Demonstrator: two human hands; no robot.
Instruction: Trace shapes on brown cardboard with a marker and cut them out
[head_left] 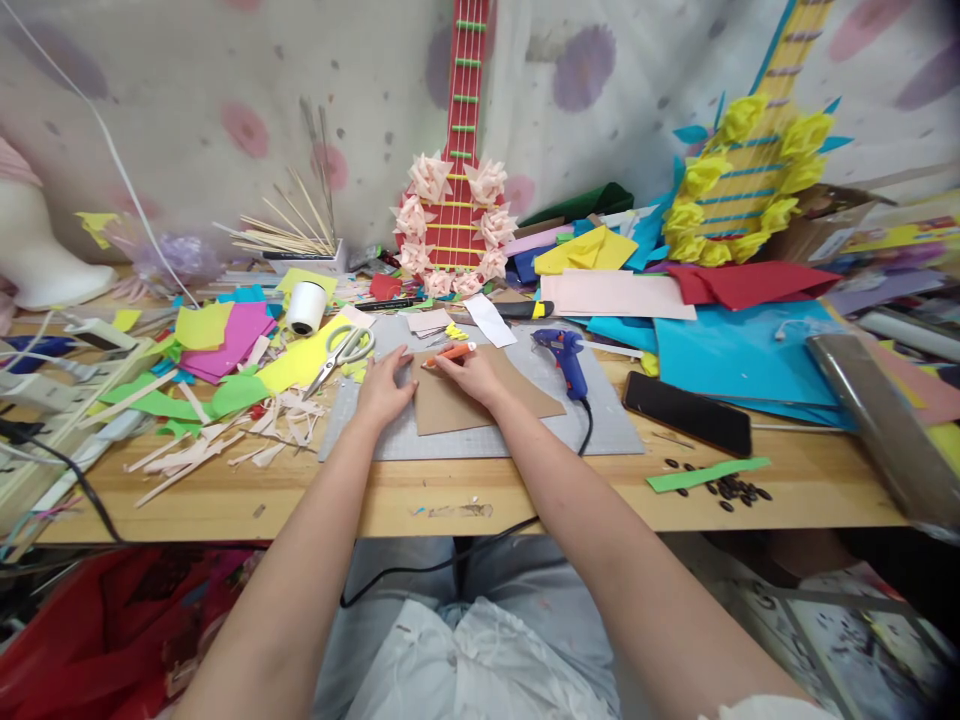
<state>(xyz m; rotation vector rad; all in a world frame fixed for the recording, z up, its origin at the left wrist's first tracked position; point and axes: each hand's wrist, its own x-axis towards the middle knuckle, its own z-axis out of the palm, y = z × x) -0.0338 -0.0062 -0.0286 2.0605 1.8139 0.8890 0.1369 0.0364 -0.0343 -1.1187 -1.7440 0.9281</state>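
Note:
A brown piece of cardboard [480,400] lies on a grey cutting mat [600,420] in front of me. My right hand [471,372] is closed around an orange pen [456,351], its tip close to the cardboard's upper left part. At the cardboard's left edge my left hand [386,388] rests flat, fingers somewhat spread. To the right on the mat sits a blue hot glue gun [564,360] with a white glue stick in its back. Grey-handled scissors [345,352] lie left of my left hand.
Paper scraps [281,425] litter the left side, near a power strip [45,420]. A red paper guitar [457,220] and a yellow one [739,180] stand at the back. At right are a black phone [688,410], blue sheets [750,355] and dark beads [735,490].

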